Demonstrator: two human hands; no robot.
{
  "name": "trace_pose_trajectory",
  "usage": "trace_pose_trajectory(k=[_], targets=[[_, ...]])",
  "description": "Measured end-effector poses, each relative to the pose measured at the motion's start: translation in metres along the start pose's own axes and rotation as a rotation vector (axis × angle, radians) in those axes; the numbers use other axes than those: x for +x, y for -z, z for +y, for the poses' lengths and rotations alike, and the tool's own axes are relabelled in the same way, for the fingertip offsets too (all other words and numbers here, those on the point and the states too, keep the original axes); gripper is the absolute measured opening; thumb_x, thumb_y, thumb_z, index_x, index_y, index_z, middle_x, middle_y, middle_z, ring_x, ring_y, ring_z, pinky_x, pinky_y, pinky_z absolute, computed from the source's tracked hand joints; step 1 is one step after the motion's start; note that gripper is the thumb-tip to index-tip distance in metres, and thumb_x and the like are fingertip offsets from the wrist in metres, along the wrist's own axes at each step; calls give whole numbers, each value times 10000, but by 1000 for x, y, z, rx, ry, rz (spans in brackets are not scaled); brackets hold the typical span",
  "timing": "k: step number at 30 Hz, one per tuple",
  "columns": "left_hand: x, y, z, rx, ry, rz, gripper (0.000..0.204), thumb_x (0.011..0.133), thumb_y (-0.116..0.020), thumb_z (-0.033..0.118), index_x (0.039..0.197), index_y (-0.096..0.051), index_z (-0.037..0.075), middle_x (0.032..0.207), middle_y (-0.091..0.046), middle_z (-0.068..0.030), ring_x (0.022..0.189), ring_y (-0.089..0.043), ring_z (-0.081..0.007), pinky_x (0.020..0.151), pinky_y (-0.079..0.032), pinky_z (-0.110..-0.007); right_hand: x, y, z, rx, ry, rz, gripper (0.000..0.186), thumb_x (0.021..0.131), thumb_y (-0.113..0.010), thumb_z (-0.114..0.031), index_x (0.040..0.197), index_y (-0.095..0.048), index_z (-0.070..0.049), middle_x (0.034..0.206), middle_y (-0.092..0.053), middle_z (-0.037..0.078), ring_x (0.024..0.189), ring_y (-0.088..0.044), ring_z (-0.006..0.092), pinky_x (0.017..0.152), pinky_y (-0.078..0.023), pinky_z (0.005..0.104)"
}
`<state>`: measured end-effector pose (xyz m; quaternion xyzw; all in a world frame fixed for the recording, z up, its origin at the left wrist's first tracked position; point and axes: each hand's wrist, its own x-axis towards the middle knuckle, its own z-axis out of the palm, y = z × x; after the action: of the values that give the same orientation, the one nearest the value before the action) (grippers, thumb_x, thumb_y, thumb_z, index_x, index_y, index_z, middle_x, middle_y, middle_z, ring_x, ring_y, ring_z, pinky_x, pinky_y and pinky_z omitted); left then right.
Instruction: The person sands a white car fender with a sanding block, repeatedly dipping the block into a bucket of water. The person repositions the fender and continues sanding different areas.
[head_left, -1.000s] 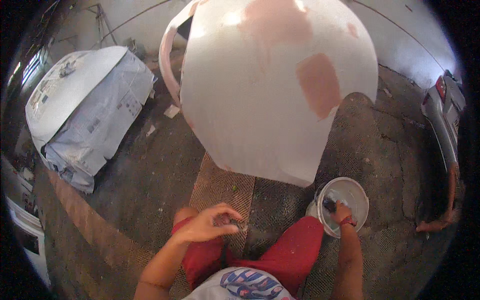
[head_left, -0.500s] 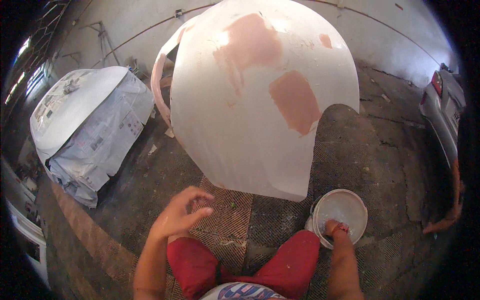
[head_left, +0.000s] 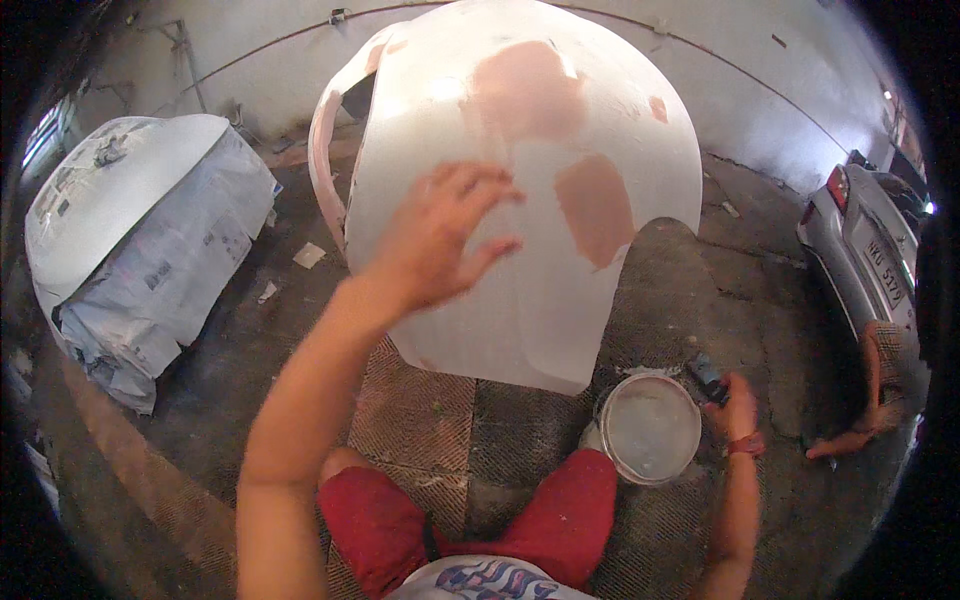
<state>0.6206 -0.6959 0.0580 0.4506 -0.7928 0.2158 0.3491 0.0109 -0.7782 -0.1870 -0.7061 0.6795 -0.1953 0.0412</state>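
Note:
A large white body panel (head_left: 480, 300) with pink patches (head_left: 590, 205) stands in front of me, with an opening and a curved strip along its left side. My left hand (head_left: 435, 235) is raised over the panel's middle with fingers spread and nothing in it; I cannot tell if it touches the surface. My right hand (head_left: 735, 408) holds a dark rectangular pad (head_left: 708, 375) just right of a round pale bucket (head_left: 648, 426), which contains cloudy liquid. My red-shorted legs rest below on ribbed floor tiles.
A white vehicle part (head_left: 120, 200) with paper masking lies at left. A silver car rear section (head_left: 845, 240) is at right, beside a co-worker's bare leg (head_left: 860, 430). Paper scraps (head_left: 308, 255) lie on the floor; a pale wall (head_left: 750, 90) runs behind.
My left hand has risen from above my lap up to the panel. My right hand has lifted the dark pad out of the bucket and moved it to the right.

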Motion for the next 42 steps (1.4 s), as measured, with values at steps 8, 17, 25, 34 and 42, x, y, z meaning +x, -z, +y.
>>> trace_pose_trajectory(k=[8,17,25,34,42], targets=[[118,32,-101,273,-21,82,426,1105,-645,383,1489,-641,198,1551,-653,-96,1431,-601,-366,1211,-471,-505,129,278,-96,-358,492,416,752,692,-875,14,1410,-675,-89,1323,-731,172,1248,-689,426,1081,-553,496],[116,2,-147,373,93,-80,639,1204,-348,526,1760,-350,210,1823,-336,-97,1658,-349,-339,1341,-348,-479,109,366,-484,-629,862,549,211,847,-839,-183,1040,-774,-132,1066,-794,110,1079,-747,347,978,-580,472],[103,-8,-122,381,-185,-23,692,1195,-363,541,1783,-271,188,1844,-267,-128,1695,-262,-352,1396,-233,-489,138,358,-540,-647,1084,733,264,801,-894,-155,1024,-760,-109,1052,-787,119,1070,-745,369,958,-577,494],[31,-24,-86,618,-454,-152,793,1107,-590,549,1749,-363,144,1843,-246,-198,1713,-206,-360,1396,-155,-570,110,321,-395,-151,701,547,406,878,-933,-214,1204,-765,-41,1110,-814,160,1064,-763,306,971,-585,458],[-94,-100,-35,374,-244,-448,981,977,-740,476,1801,-243,291,1896,-113,-47,1746,-80,-327,1388,-67,-654,25,125,-86,70,221,410,494,981,-844,-383,1352,-731,-77,1271,-798,128,1168,-741,280,1055,-551,406]])
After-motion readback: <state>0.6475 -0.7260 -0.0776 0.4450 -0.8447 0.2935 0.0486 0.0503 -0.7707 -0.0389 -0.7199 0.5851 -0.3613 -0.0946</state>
